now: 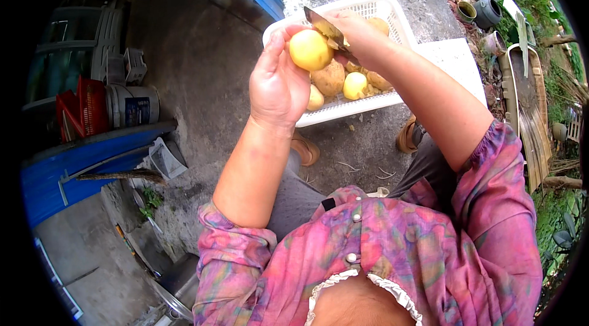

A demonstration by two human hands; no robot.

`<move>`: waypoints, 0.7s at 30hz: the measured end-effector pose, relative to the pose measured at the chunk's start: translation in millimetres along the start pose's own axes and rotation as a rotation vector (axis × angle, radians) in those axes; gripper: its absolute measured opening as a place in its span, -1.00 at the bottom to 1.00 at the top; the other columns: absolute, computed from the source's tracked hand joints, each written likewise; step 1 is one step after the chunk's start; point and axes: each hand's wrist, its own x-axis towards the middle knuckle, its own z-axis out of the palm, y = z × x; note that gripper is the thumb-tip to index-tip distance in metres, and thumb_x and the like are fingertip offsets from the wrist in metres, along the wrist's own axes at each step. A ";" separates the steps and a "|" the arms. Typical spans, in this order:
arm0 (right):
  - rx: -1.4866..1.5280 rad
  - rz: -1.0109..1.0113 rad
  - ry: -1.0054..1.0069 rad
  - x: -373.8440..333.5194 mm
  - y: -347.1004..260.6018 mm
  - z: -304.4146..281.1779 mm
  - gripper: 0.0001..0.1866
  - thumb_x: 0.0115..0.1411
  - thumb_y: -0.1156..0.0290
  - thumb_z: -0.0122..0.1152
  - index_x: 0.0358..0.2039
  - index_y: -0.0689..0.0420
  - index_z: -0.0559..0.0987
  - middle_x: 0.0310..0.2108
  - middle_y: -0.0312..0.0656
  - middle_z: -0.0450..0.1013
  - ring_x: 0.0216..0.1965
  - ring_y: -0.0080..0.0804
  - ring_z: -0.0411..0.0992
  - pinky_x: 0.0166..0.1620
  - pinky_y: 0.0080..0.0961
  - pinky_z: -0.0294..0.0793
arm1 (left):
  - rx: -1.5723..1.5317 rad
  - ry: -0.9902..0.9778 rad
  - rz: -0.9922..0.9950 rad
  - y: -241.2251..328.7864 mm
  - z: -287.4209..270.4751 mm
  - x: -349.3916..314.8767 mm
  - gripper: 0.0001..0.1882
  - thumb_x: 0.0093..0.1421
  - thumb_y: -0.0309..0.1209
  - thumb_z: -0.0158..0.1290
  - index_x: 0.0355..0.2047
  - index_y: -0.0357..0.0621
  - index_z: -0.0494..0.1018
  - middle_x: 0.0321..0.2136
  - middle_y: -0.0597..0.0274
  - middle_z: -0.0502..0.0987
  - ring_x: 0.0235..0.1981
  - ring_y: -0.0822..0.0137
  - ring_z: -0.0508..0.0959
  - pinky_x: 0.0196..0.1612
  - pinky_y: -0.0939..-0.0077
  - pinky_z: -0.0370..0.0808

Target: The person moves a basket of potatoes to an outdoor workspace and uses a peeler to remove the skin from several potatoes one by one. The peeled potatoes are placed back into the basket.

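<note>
My left hand [274, 84] is closed around a peeled yellow potato [308, 51], holding it up over the near left part of a white plastic basket [351, 112]. In my right hand [356, 30] is a knife [323, 24] with a dark, wide blade. The blade lies against the right side of the potato, its tip pointing up and to the left. A bit of peel clings by the blade; the handle is mostly hidden by my fingers. Below, the basket holds several potatoes, among them a brown unpeeled one [329, 78] and a pale peeled one [355, 85].
A white flat surface [457, 63] extends right of the basket. At far left stand a white bucket [134, 106] and a red plastic basket [92, 105]. Dark pots [488, 12] and a long trough [526, 96] line the planted edge at right. My shoes [307, 149] rest on the concrete.
</note>
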 end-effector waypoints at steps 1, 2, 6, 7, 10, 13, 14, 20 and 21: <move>-0.063 -0.062 0.019 4.5 3.2 -3.4 -0.56 0.16 0.02 0.03 -0.46 0.21 0.55 -0.66 -0.22 0.41 -0.75 -0.55 0.26 -0.69 -0.55 0.24 | -0.044 0.030 -0.072 -3.8 1.9 -0.5 -0.54 0.27 -0.15 -0.23 0.00 -0.30 0.24 -0.10 0.02 0.40 0.02 0.08 0.36 0.12 0.15 0.26; -0.102 -0.119 0.074 9.4 7.4 -4.5 -0.55 0.15 0.03 0.04 -0.48 0.23 0.55 -0.67 -0.22 0.41 -0.72 -0.53 0.28 -0.66 -0.53 0.27 | -0.014 0.058 -0.177 -7.7 4.3 -0.2 -0.52 0.28 -0.12 -0.28 0.00 -0.28 0.23 -0.11 0.02 0.40 0.01 0.07 0.37 0.09 0.12 0.30; -0.264 -0.303 0.174 17.0 18.1 3.9 -0.52 0.14 0.05 0.07 -0.57 0.28 0.54 -0.68 -0.19 0.42 -0.63 -0.44 0.38 -0.51 -0.47 0.37 | 0.003 0.125 -0.487 -13.6 11.0 -7.8 -0.43 0.29 0.02 -0.43 -0.04 -0.21 0.27 -0.18 0.03 0.43 -0.15 0.07 0.48 -0.16 0.08 0.51; -0.218 -0.258 0.195 19.3 23.2 4.5 -0.52 0.14 0.04 0.07 -0.57 0.28 0.54 -0.69 -0.18 0.42 -0.63 -0.44 0.38 -0.50 -0.46 0.37 | -0.024 0.121 -0.488 -15.5 7.3 -7.5 -0.43 0.29 0.04 -0.43 -0.04 -0.20 0.27 -0.20 0.03 0.44 -0.19 0.08 0.49 -0.20 0.12 0.52; -0.247 -0.237 0.215 17.7 18.7 6.3 -0.54 0.15 0.05 0.08 -0.52 0.26 0.55 -0.66 -0.22 0.42 -0.58 -0.50 0.37 -0.47 -0.53 0.37 | -0.035 0.188 -0.462 -13.9 8.7 -8.7 -0.42 0.26 0.09 -0.37 -0.08 -0.17 0.32 -0.26 0.06 0.46 -0.32 0.11 0.51 -0.31 0.22 0.56; -0.451 -0.247 0.299 8.0 -3.4 -7.5 -0.57 0.19 0.05 0.06 -0.42 0.23 0.57 -0.59 -0.32 0.44 -0.55 -0.65 0.35 -0.50 -0.66 0.36 | -0.011 0.191 -0.404 -7.1 12.7 -8.2 -0.43 0.24 0.10 -0.28 -0.08 -0.15 0.33 -0.25 0.06 0.46 -0.29 0.12 0.51 -0.28 0.22 0.55; -0.572 -0.334 0.344 14.3 0.2 -18.8 -0.55 0.19 0.04 0.04 -0.41 0.23 0.58 -0.66 -0.27 0.43 -0.61 -0.58 0.37 -0.51 -0.58 0.35 | 0.001 0.197 -0.396 -7.3 13.1 -6.5 -0.44 0.24 0.09 -0.28 -0.07 -0.15 0.33 -0.23 0.06 0.46 -0.27 0.11 0.51 -0.27 0.21 0.54; -1.147 -0.580 0.410 -12.6 -14.9 0.0 -0.58 0.17 0.04 -0.06 -0.58 0.09 0.56 -0.58 -0.10 0.50 -0.48 -0.14 0.50 -0.34 -0.26 0.46 | 0.048 0.236 -0.312 -6.6 11.8 -5.2 -0.50 0.30 -0.04 -0.33 0.03 -0.15 0.26 -0.11 0.04 0.42 -0.17 0.12 0.48 -0.17 0.14 0.49; -1.262 -0.680 0.403 -15.3 -12.1 5.7 -0.60 0.16 0.06 -0.04 -0.61 0.06 0.54 -0.60 -0.15 0.49 -0.51 -0.20 0.50 -0.37 -0.27 0.46 | 0.000 0.177 -0.293 -7.5 9.4 -4.2 -0.54 0.30 -0.09 -0.34 0.03 -0.15 0.25 -0.09 0.05 0.41 -0.15 0.15 0.48 -0.16 0.15 0.49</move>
